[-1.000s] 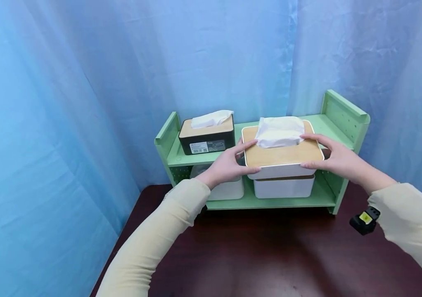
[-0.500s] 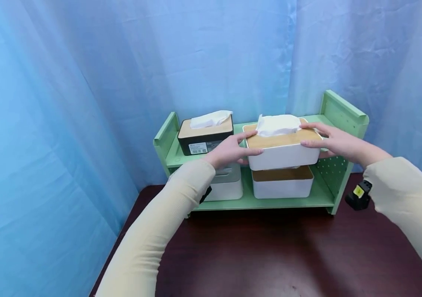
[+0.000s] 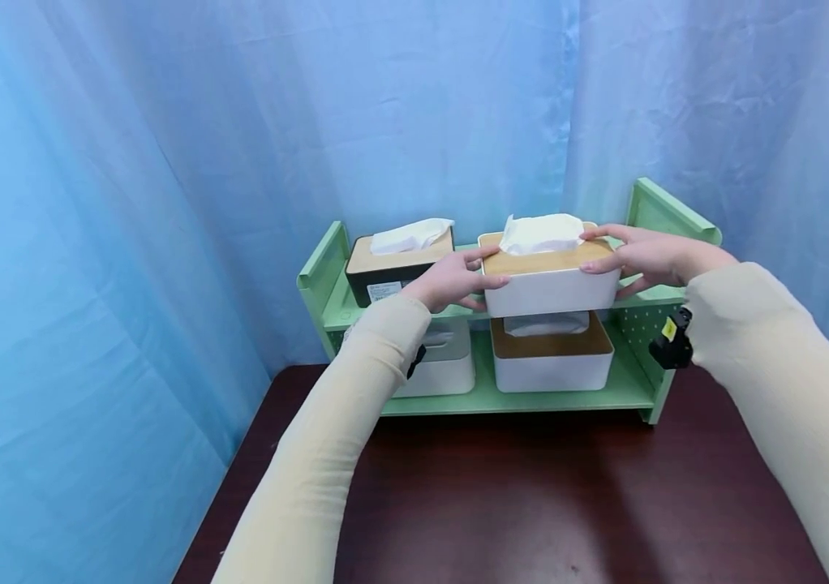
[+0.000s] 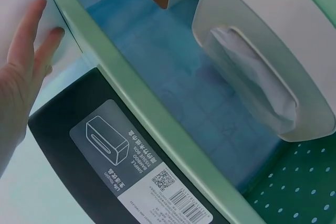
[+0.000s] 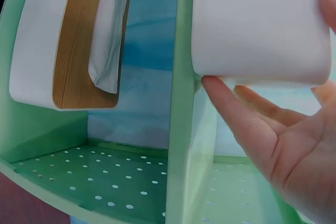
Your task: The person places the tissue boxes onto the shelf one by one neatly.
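Observation:
A white tissue box with a wood-coloured lid and a tissue sticking out is at the right of the green rack's upper shelf. My left hand holds its left end, with the thumb on the front edge. Its right end is gripped by my right hand. In the right wrist view, fingertips touch a lower edge of the white box, close to the shelf edge. Whether the box rests fully on the shelf, I cannot tell. Beside my left hand stands a black tissue box with a pale wood lid.
The two-level green rack stands on a dark reddish table. Its lower shelf bears a white tissue box with a brown lid and a grey-lidded white tissue box. A blue curtain hangs behind and at left.
Both hands have moved the white tissue box away from me, back towards the upper shelf, and its front has tipped more level. The brown-lidded box below has come into fuller view.

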`<act>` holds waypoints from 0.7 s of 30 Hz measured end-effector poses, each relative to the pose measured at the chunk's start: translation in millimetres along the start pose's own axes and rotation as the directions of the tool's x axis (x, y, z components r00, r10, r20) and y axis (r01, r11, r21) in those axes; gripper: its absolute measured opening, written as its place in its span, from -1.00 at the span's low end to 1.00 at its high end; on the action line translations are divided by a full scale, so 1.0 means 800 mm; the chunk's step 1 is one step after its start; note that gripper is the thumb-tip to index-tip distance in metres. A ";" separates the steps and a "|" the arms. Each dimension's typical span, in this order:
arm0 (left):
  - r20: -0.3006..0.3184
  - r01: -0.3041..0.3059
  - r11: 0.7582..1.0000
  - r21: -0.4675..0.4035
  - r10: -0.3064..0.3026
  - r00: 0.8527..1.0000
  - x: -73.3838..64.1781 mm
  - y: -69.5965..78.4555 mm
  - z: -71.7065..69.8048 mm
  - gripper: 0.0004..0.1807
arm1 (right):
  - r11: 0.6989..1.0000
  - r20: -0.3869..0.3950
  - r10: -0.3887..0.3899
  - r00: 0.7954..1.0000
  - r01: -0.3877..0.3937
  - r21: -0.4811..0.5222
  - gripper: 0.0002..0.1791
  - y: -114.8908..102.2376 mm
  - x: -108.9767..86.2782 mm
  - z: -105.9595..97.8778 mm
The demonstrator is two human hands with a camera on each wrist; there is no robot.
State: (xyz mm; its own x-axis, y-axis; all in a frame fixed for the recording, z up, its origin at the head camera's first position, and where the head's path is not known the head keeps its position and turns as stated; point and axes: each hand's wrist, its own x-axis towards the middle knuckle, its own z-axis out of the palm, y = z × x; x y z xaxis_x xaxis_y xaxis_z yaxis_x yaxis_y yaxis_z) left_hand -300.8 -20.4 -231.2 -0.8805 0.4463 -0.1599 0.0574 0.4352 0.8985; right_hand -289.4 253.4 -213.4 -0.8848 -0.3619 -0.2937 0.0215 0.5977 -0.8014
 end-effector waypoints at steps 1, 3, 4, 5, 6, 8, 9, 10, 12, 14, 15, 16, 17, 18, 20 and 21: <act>-0.006 -0.001 1.000 -0.003 0.001 1.000 0.001 0.000 0.000 -0.28 | 1.000 -0.007 0.005 1.000 -0.005 0.008 -0.07 -0.001 0.001 0.001; -0.019 -0.005 1.000 -0.013 0.004 1.000 0.003 -0.001 -0.002 -0.28 | 1.000 -0.022 0.011 1.000 -0.010 0.022 -0.07 -0.004 0.003 0.002; -0.026 -0.007 1.000 -0.017 0.006 1.000 0.004 -0.002 -0.003 -0.28 | 1.000 -0.030 0.013 0.999 -0.013 0.024 -0.08 -0.005 0.004 0.002; -0.034 -0.009 1.000 -0.020 0.008 0.999 0.005 -0.003 -0.004 -0.28 | 1.000 -0.040 0.016 0.999 -0.015 0.025 -0.08 -0.007 0.005 0.003; -0.042 -0.011 1.000 -0.022 0.010 0.999 0.006 -0.004 -0.005 -0.29 | 1.000 -0.052 0.018 0.998 -0.018 0.018 -0.08 -0.009 0.006 0.004; -0.062 -0.015 1.000 -0.023 0.014 0.998 0.007 -0.006 -0.006 -0.30 | 1.000 -0.077 0.023 0.997 -0.023 0.001 -0.09 -0.013 0.009 0.006; -0.074 -0.018 1.000 -0.021 0.016 0.997 0.008 -0.007 -0.006 -0.31 | 1.000 -0.092 0.024 0.995 -0.025 -0.009 -0.10 -0.015 0.010 0.007; -0.088 -0.021 1.000 -0.019 0.019 0.996 0.009 -0.008 -0.006 -0.31 | 0.999 -0.106 0.026 0.994 -0.028 -0.017 -0.12 -0.017 0.011 0.008; -0.120 -0.027 1.000 -0.007 0.026 0.992 0.010 -0.008 -0.005 -0.32 | 0.999 -0.135 0.027 0.991 -0.031 -0.028 -0.14 -0.020 0.013 0.010; -0.161 -0.036 0.999 0.001 0.035 0.986 0.011 -0.009 -0.002 -0.34 | 0.999 -0.159 0.028 0.987 -0.032 -0.018 -0.16 -0.021 0.014 0.011; -0.184 -0.042 0.999 0.003 0.041 0.982 0.012 -0.009 0.000 -0.35 | 0.999 -0.171 0.027 0.985 -0.030 -0.015 -0.16 -0.022 0.015 0.012; -0.208 -0.051 0.999 0.002 0.050 0.977 0.012 -0.009 0.002 -0.36 | 0.999 -0.185 0.027 0.982 -0.030 -0.014 -0.16 -0.022 0.016 0.013; -0.231 -0.060 0.998 0.003 0.059 0.971 0.013 -0.009 0.004 -0.37 | 1.000 -0.199 0.025 0.980 -0.027 -0.011 -0.15 -0.022 0.016 0.014; -0.254 -0.068 0.998 0.002 0.066 0.965 0.013 -0.008 0.006 -0.38 | 1.000 -0.215 0.024 0.976 -0.026 -0.007 -0.14 -0.022 0.017 0.015; -0.296 -0.079 0.997 0.010 0.079 0.952 0.013 -0.008 0.010 -0.41 | 1.000 -0.249 0.019 0.968 -0.022 -0.007 -0.13 -0.021 0.018 0.017; -0.314 -0.081 0.997 0.020 0.083 0.946 0.013 -0.008 0.012 -0.42 | 1.000 -0.268 0.016 0.963 -0.019 -0.011 -0.12 -0.021 0.019 0.019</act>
State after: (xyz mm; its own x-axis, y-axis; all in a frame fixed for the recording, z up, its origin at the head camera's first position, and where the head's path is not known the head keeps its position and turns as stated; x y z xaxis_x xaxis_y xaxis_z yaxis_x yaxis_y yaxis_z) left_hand -305.8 -11.2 -242.2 -0.9757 0.2131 0.0516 0.1379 0.4136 0.9000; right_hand -296.1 227.3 -212.2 -0.9766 -0.1478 -0.1561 0.0336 0.6125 -0.7898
